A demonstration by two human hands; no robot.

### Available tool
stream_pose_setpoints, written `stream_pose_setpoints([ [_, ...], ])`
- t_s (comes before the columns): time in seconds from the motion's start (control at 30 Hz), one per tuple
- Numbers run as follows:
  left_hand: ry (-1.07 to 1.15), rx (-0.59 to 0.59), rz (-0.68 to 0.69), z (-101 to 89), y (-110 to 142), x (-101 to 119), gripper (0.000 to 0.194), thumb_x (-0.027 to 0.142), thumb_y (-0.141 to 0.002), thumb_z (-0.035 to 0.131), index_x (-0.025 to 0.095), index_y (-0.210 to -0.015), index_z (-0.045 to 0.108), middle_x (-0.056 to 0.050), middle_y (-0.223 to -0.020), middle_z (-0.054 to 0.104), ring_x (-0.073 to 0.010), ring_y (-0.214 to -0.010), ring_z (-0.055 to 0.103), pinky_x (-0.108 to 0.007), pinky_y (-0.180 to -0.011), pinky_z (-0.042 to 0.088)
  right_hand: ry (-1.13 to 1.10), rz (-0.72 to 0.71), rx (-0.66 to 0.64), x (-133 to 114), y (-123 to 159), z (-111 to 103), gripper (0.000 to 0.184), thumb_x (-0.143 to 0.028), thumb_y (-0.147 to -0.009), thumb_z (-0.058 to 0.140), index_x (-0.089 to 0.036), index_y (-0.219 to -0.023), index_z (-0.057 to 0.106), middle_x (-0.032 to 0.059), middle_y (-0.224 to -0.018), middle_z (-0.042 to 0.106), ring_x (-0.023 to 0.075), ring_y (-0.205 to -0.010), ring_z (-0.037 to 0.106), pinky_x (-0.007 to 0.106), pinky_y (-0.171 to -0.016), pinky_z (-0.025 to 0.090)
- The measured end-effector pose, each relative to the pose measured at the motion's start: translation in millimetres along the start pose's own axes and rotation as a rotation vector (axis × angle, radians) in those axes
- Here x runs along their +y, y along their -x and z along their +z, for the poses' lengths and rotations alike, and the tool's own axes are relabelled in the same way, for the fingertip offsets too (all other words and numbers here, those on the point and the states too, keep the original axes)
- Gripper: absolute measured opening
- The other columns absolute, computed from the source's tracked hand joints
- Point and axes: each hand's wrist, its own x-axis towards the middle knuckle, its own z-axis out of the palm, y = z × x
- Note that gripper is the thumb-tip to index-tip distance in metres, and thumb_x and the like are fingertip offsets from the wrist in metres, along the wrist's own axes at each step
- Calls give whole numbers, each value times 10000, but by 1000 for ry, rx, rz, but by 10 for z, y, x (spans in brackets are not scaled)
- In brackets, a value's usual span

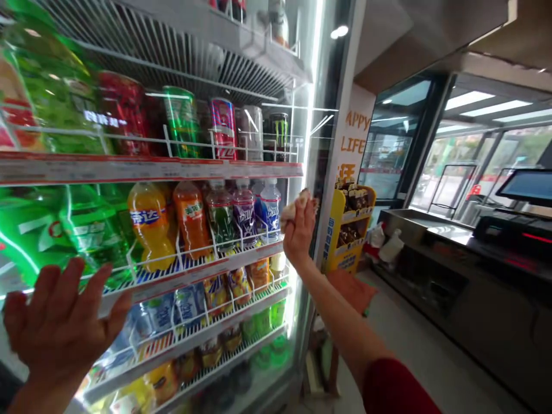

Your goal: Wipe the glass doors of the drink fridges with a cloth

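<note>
A tall drinks fridge with a glass door (pixel 317 144) fills the left and middle of the head view. Against its right side my right hand (pixel 301 236) presses a crumpled pale cloth (pixel 290 214), fingers closed over it. My left hand (pixel 64 313) is raised at the lower left, palm toward the fridge, fingers spread, holding nothing. Whether its fingers touch the glass I cannot tell. Behind the glass, an orange soda bottle (pixel 149 224), a green soda bottle (pixel 90 224) and several other bottles stand on a wire shelf. A green can (pixel 181 121) is among the cans above.
Right of the fridge stands a yellow display rack (pixel 351 230) with packaged goods. Farther right is a dark counter (pixel 431 276) with a checkout screen (pixel 528 187). Grey floor (pixel 401 339) lies between fridge and counter. Glass doors are in the background.
</note>
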Motion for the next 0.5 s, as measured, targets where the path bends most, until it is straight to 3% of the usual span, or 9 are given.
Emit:
stream_pose_setpoints([
  [0.13,-165,48,64,4,18,-31,707,375,-721,576,356,-1368,290,-32,-1438,319,-328,-1295,316,-575,-1070,146,-74,-253,-95,-278,693,0,641,-158,-817,412,-257,-1417,210,79,-1507,169,286,-1382,156,516,-1043,331],
  [0.17,-175,51,71,5,18,-35,701,379,-726,571,351,-1368,293,-37,-1434,325,-327,-1293,321,-576,-1067,160,-83,-280,-92,-294,710,18,644,-163,-809,423,-268,-1412,223,77,-1501,191,289,-1378,174,522,-1043,325],
  [0.23,-187,62,76,3,12,-34,689,389,-733,564,343,-1367,299,-42,-1428,336,-330,-1291,326,-581,-1062,173,-82,-236,-33,-250,489,60,615,-167,-820,398,-269,-1406,242,81,-1487,232,282,-1376,182,540,-1052,295],
  [0.3,-201,62,84,-9,-4,-15,692,397,-736,562,338,-1371,293,-42,-1429,333,-332,-1291,325,-587,-1059,172,-65,-87,77,-138,162,86,578,-165,-847,336,-237,-1412,236,101,-1481,239,269,-1384,159,554,-1061,265],
  [0.37,-215,62,94,-30,-26,22,696,400,-739,559,332,-1374,285,-32,-1437,315,-328,-1301,310,-578,-1061,180,-41,34,154,-21,69,78,568,-155,-863,288,-203,-1422,204,119,-1483,225,263,-1391,126,568,-1059,260],
  [0.43,-227,74,111,-51,-50,65,687,397,-747,550,327,-1375,281,-13,-1442,303,-309,-1312,297,-549,-1068,197,-23,28,115,60,326,43,584,-139,-861,280,-203,-1431,167,116,-1493,197,269,-1394,104,579,-1050,272],
  [0.5,-245,93,131,-62,-69,100,672,386,-757,544,317,-1374,287,2,-1442,301,-282,-1318,294,-507,-1081,207,-26,-81,-7,116,713,10,614,-123,-850,307,-243,-1432,150,87,-1508,152,276,-1392,109,570,-1035,310],
])
